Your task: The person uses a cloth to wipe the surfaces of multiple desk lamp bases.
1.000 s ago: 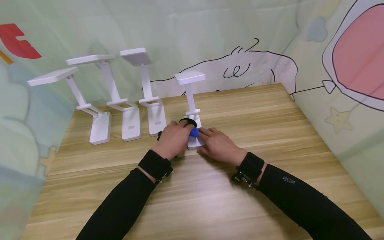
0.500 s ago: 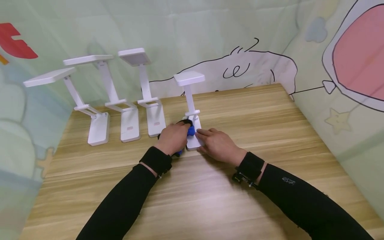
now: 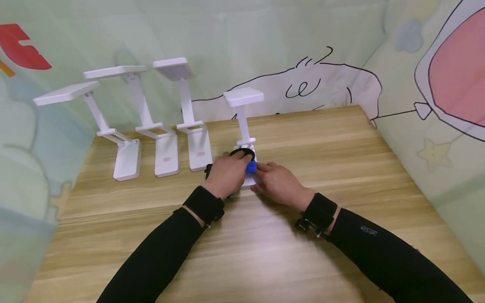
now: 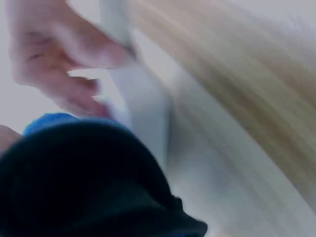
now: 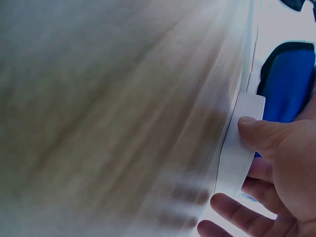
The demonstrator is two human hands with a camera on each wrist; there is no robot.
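Observation:
My left hand (image 3: 227,174) grips a blue and black pad (image 3: 251,167) over the base of a white desk lamp (image 3: 244,97). The pad's blue face (image 5: 286,84) shows beside the lamp base (image 5: 242,133) in the right wrist view; its exact kind I cannot tell. From the right, my right hand (image 3: 282,185) holds that base near its front end, thumb on one side and some fingers on the other. Up close in the left wrist view, the pad's black side (image 4: 89,182) hides much of the left hand. The lamp stands upright, its head panel tilted.
Left of the hands, a white lamp (image 3: 199,153), another lamp (image 3: 166,155) and a third lamp (image 3: 127,162) stand in a row on the wooden table (image 3: 265,252). A printed curtain (image 3: 288,38) hangs close behind the table's back edge.
My left hand shifts left with the pad, then back right over the lamp base. My right hand stays at the base. The head view has shifted slightly.

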